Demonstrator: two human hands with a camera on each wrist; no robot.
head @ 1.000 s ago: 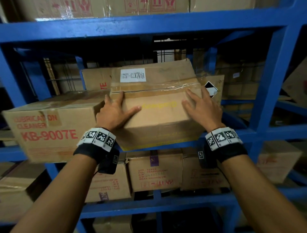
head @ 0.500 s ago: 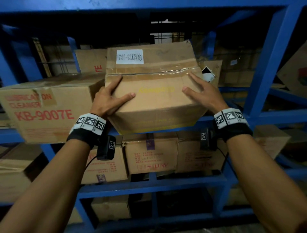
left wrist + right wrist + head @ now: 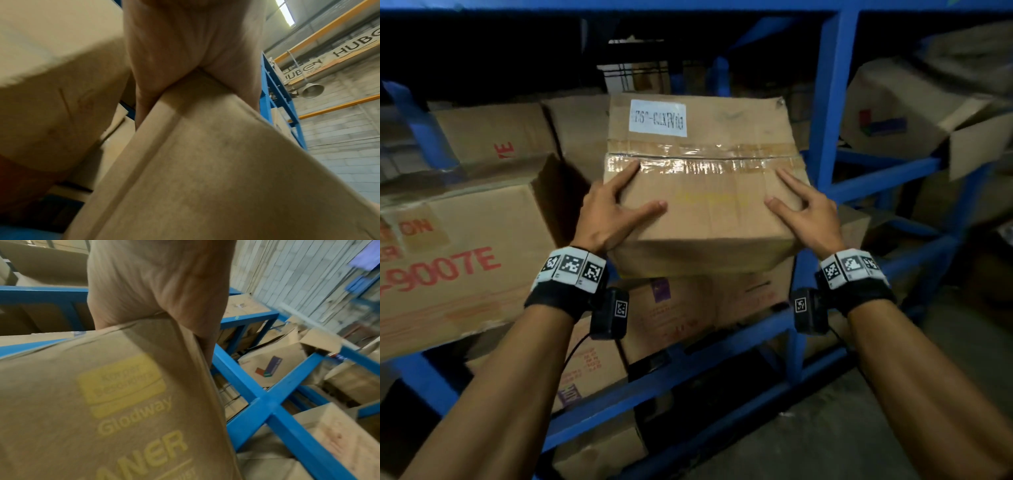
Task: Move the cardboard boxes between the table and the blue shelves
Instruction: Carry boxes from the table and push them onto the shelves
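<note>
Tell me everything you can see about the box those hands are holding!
The box is plain brown cardboard, a bit dented, its top seam sealed with shiny clear tape. A white label with dark print sits on top, and faded yellow print marks its front. The left hand and right hand grip its near corners, before the blue shelves.

The cardboard box (image 3: pixel 102 410) held between both hands carries yellow print reading "Glodway" on its side; its white label (image 3: pixel 657 118) is not legible. Left of the left hand (image 3: pixel 606 219), a large box (image 3: pixel 458 260) shows red "-9007E". Beyond, a wall banner (image 3: pixel 353 48) repeats "HUBEN".
</note>
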